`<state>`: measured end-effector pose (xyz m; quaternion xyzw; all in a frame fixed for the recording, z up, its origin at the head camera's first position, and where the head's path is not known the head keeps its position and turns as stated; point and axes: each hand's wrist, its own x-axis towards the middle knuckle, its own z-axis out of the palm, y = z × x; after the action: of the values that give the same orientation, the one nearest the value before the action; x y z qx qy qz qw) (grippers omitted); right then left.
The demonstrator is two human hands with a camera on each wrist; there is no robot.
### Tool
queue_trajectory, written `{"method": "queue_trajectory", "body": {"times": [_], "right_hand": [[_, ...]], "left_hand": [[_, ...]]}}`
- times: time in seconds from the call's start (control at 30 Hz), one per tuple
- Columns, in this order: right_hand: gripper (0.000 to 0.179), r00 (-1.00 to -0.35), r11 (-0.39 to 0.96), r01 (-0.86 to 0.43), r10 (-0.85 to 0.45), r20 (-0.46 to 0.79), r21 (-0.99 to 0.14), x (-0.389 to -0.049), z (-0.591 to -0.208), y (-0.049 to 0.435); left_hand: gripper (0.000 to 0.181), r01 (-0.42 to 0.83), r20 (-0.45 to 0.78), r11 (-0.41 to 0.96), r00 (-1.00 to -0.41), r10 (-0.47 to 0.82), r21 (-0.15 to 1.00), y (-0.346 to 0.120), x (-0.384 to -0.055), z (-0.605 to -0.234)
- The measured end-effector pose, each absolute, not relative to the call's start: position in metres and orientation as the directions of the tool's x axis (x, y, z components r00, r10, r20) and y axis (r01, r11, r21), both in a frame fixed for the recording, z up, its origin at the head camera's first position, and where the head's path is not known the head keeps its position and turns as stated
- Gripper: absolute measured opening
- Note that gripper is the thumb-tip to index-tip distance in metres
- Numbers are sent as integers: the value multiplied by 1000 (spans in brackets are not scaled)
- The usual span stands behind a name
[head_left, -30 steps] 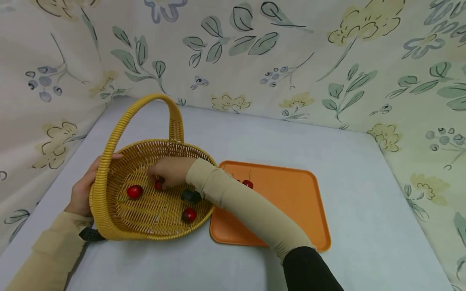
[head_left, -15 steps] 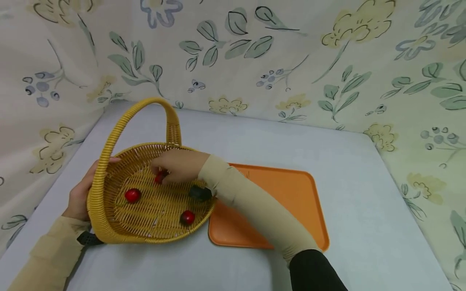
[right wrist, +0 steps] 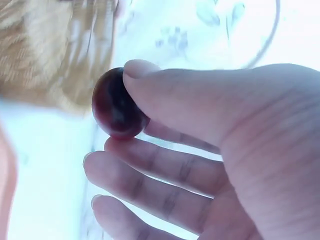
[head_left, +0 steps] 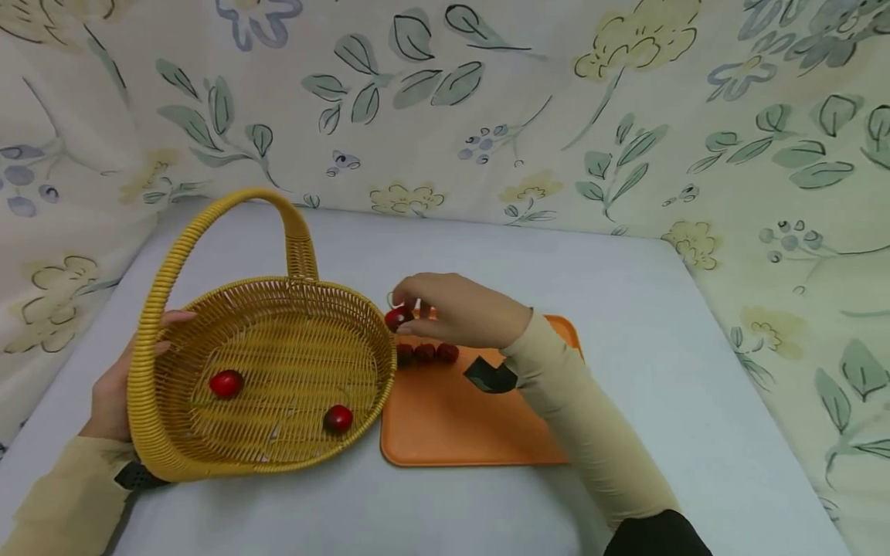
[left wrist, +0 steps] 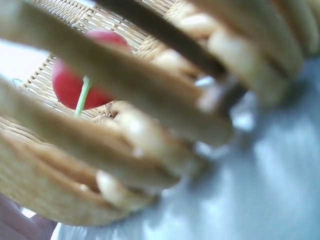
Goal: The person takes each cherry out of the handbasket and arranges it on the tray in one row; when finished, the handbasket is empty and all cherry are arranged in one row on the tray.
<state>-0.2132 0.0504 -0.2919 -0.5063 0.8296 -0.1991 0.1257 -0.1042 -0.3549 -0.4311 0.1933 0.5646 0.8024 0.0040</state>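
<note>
R hand (head_left: 459, 310) has a cherry (head_left: 397, 319) pinched btwn thumb & fingertip, other fingers a bit spread. Basket (head_left: 278, 417) rim's right by those fingertips, can't tell if touching. Tray (head_left: 473, 432) is below the R hand, w/ 3 dark cherries (head_left: 425, 354) in a row just nearside of the fingers. L hand (head_left: 114, 394) grips the basket's L side, fingertips over the rim. 2 red cherries (head_left: 226, 384) inside, both R of the L fingers.
</note>
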Motion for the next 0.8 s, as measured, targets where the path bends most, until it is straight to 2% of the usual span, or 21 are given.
{"method": "queue_trajectory", "body": {"times": [0.13,0.23,0.43,0.57,0.8], "right_hand": [[23,-568,508,-717,-823,-23,-478,-212,-301,86],[22,-627,563,-665,-778,-42,-491,-210,-310,106],[23,-655,575,-615,-753,-54,-540,-209,-339,127],[22,-661,590,-606,-747,-75,-533,-211,-357,131],[26,-670,580,-604,-741,-47,-547,-218,-367,128]], "left_hand": [[52,160,209,-281,-966,153,946,-353,-89,-427],[51,147,185,-266,-975,124,953,-355,-86,-425],[52,178,225,-300,-966,129,937,-360,-86,-421],[51,173,198,-225,-976,93,959,-359,-84,-414],[50,186,203,-189,-976,76,964,-359,-82,-411]]}}
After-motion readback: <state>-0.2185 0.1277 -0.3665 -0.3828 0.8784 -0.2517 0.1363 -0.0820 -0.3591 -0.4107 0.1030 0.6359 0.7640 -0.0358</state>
